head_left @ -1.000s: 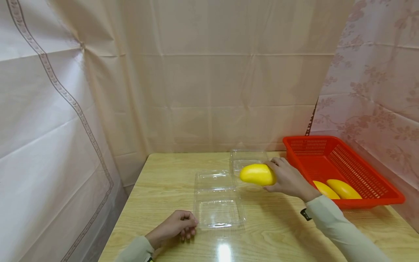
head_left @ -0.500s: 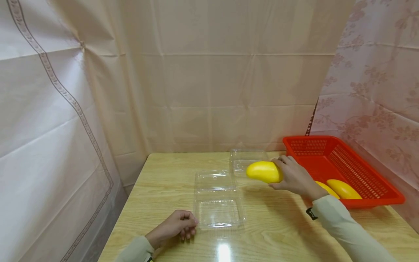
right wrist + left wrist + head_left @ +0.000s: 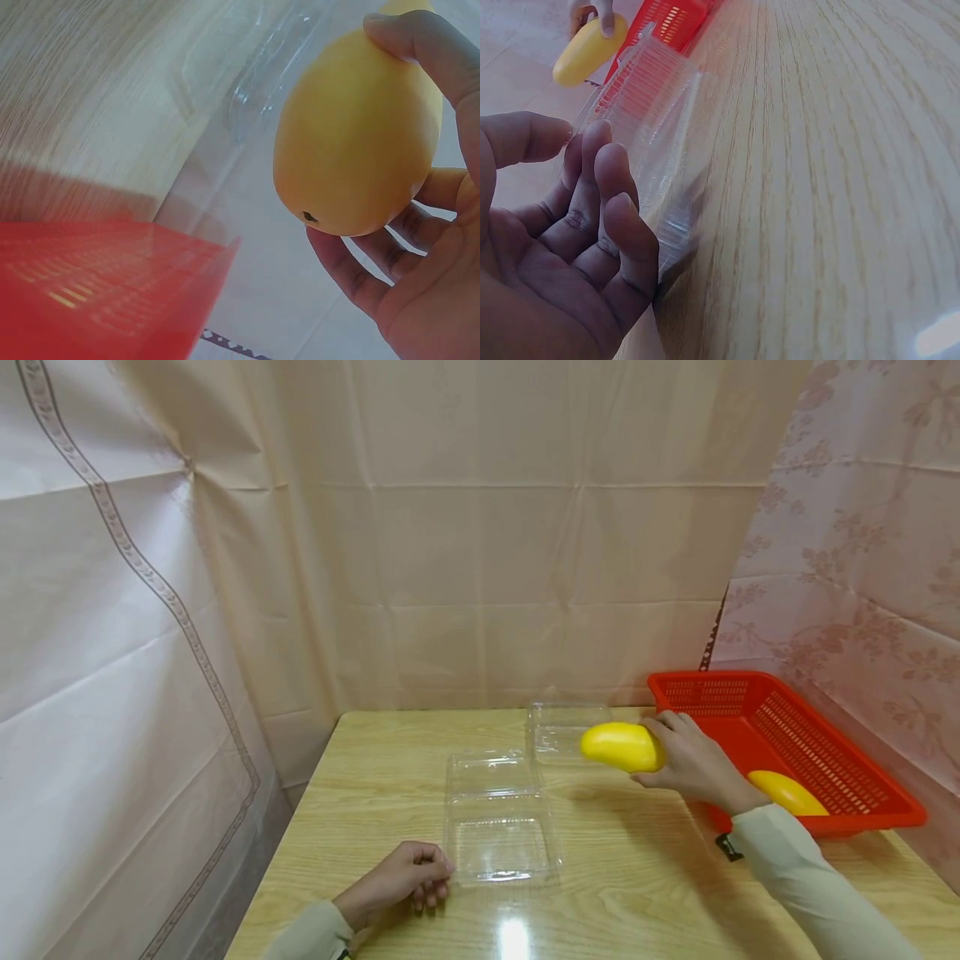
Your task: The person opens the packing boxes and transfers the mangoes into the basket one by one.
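My right hand grips a yellow mango above the table, just left of the red basket. In the right wrist view, the thumb lies along one side of the mango and the fingers curl round the other. An open clear plastic clamshell box lies on the table, lid part at the back. At its near left edge my left hand pinches the rim between thumb and index finger, the other fingers loosely curled. Another mango shows inside the basket; my right forearm hides part of that area.
A second clear plastic box stands near the back edge of the wooden table. The basket takes up the table's right side. Cloth curtains hang behind and on both sides.
My right hand has moved right and slightly back with the mango, toward the basket, covering one mango in it from view. The left hand and the box have stayed still.
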A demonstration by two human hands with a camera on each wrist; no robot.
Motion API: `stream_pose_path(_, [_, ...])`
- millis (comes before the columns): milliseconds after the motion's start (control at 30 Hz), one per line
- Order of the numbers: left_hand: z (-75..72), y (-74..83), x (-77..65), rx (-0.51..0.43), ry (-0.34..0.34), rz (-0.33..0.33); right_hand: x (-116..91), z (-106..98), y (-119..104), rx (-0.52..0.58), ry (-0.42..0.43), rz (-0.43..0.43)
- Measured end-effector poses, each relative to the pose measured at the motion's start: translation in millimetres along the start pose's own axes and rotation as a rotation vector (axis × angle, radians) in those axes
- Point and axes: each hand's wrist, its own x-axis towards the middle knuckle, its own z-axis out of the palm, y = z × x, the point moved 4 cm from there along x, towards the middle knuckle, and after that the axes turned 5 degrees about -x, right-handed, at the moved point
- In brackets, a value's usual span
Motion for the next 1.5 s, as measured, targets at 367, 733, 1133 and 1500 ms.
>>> stream_pose_path(367, [0.9,2.0,-1.2,0.007,-0.002,-0.003,-2.1,-7.8,16.4,-0.024,0.008,0.043])
stream_pose_path(733, [1.3,1.1,-1.3,0.003,0.005,-0.008,-4.3,-9.2,31.8,-0.016,-0.010,0.087])
stream_pose_path(1133, [1.3,0.0,-0.9,0.002,0.004,-0.007,-11.5,-16.6,43.9,-0.027,0.017,0.112])
stream_pose_path(1500, [0.5,-0.8,-0.5,-0.003,0.009,-0.013,-14.3,-22.5,59.6,-0.012,-0.007,0.172])
